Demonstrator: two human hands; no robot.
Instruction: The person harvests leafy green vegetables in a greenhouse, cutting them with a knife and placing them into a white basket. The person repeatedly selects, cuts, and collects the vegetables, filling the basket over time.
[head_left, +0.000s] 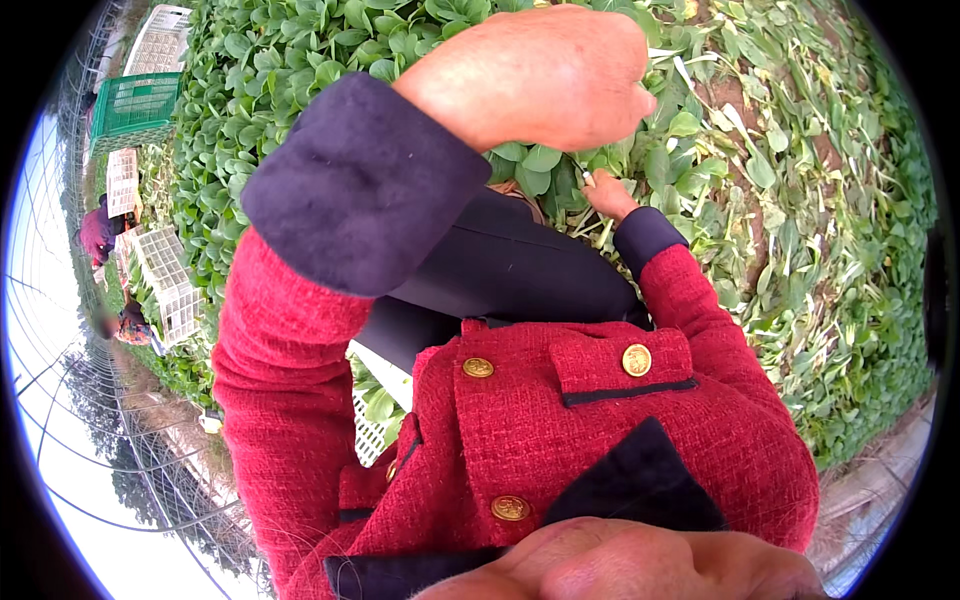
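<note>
My left hand (577, 79) is large and close to the camera, above the leafy greens. Its back shows, its fingers are mostly hidden, and whether it holds anything cannot be told. Lower down, near the ground, my right hand (611, 196) is closed around a small object with a whitish end (589, 178), perhaps a tool handle. Leafy green plants with pale stalks (555, 184) stand just beside it. Cut or fallen leaves (757, 169) lie on the soil to the right of that hand.
Dense rows of greens (247, 97) grow at the upper left. White plastic crates (169, 281) and a green crate (135, 109) stand at the far left, near two people (135, 326). A white crate (369, 435) with leaves is partly hidden by my left side.
</note>
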